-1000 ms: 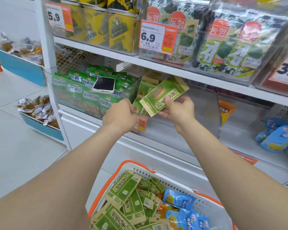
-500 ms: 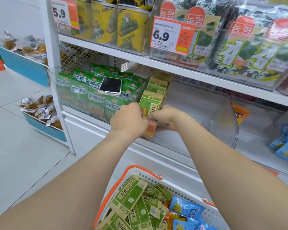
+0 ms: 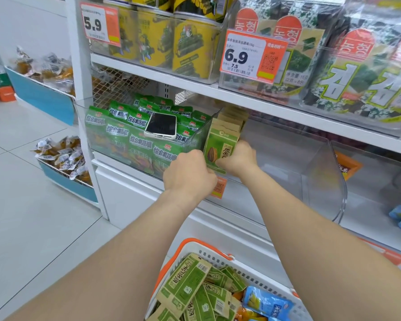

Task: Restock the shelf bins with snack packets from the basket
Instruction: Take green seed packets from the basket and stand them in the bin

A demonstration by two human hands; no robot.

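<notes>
Head view: a second ago the right hand (image 3: 237,157) held a green seed packet (image 3: 220,148) tilted above the clear bin (image 3: 310,167); half a second ago it was already upright at the front of the row, where it stands now against the bin's left wall. The right fingers curl around its lower right edge. The left hand (image 3: 190,173) stays at the bin's front, its fingers curled toward the packet's lower left corner; whether they grip it cannot be told.

A white phone (image 3: 160,125) lies on the green packets (image 3: 134,135) printed "综合果蔬脆" in the neighbouring bin. Above, price tags read 5.9 (image 3: 100,24) and 6.9 (image 3: 252,57), the latter with a small 7.5, before seaweed packs (image 3: 347,72) in Korean lettering.

Below, the orange-rimmed white basket (image 3: 195,244) holds more green packets (image 3: 185,281) and blue ones (image 3: 267,302). The floor (image 3: 33,205) is pale tile.
</notes>
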